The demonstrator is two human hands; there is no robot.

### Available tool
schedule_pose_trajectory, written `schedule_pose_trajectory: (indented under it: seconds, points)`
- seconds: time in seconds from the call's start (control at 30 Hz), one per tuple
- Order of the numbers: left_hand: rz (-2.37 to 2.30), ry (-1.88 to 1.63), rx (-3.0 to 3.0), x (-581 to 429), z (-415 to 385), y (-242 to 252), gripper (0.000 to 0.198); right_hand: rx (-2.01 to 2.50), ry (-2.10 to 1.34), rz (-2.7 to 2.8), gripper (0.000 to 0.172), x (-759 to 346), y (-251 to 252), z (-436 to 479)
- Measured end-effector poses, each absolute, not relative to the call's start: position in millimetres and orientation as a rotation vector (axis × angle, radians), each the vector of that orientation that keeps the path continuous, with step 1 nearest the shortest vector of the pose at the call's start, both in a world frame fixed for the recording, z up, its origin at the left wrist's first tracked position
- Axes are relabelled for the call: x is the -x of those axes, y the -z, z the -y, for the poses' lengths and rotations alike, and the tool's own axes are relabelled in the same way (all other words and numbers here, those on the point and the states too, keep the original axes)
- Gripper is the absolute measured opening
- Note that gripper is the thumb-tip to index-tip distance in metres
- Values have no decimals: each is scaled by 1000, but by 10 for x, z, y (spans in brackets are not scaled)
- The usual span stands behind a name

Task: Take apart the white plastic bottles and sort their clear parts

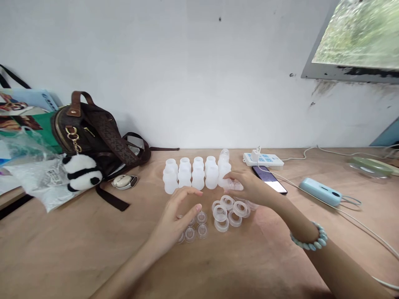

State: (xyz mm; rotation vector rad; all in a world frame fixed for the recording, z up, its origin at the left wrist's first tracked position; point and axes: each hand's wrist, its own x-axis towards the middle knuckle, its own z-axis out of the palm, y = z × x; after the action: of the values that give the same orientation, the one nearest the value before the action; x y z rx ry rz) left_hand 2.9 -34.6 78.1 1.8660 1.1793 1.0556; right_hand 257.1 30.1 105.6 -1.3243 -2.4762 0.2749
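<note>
2 bare hands over a brown table [118, 257]. Left hand [173, 211]: released, palm lowered, forefinger [188, 191] curved forward, thumb [193, 214] spaced apart from it. Under and just beside left thumb: small clear pieces [202, 231] with raised centres, laid out in rows, partly hidden by the hand. Beyond left fingertips: white bottles [198, 178], waisted, upright, close together in 2 rows.

Right hand [249, 185]: fingers bent downward beside the right end of the bottle rows. Under right fingers: clear cap [235, 185], tilted on its side; grasped or merely touched, not possible to tell from this view. Just past right fingertips: end bottle of the near row. Farther beyond: 1 bottle of the back row with a clear dome [224, 154] on top. On the near side of right fingers, to the right of left thumb: white rings [220, 212], laid flat in a loose heap, some overlapping.

To the right of right fingers: phone [269, 178], near; power strip [271, 160], behind the phone; blue power bank [321, 192], farther off. Around right wrist: bead bracelet [321, 238]. Well left of left fingers: brown backpack [106, 133] and panda toy [82, 172].
</note>
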Motion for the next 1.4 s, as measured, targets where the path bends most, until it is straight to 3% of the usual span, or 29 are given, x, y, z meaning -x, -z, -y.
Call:
schedule_pose_trajectory:
  seconds: [0.13, 0.23, 0.7, 0.9, 1.1, 1.27, 1.4]
  points:
    - [-1115, -1015, -1818, -93, 359, -768, 20, 1048, -399, 2287, 36, -2388, -873, 35]
    - [-980, -966, -1634, -160, 353, -748, 24, 831, -376, 2133, 29, -2244, -678, 222]
    - [-884, -795, -1038, -238, 422, -684, 25, 539, 119, 2127, 19, -2099, -568, 425]
    - [-901, -779, -1076, -291, 470, -783, 27, 664, -246, 2083, 44, -2086, -579, 440]
    - [-843, -784, -1071, -169, 386, -765, 31, 734, -589, 1855, 31, -2220, -688, 328]
    - [-1071, -1087, -1223, 382, 170, -842, 33, 926, -517, 1225, 25, -2656, -840, 45]
    - [-1258, -988, -1648, 681, -6, -835, 26, 979, -506, 1205, 27, -2743, -905, -32]
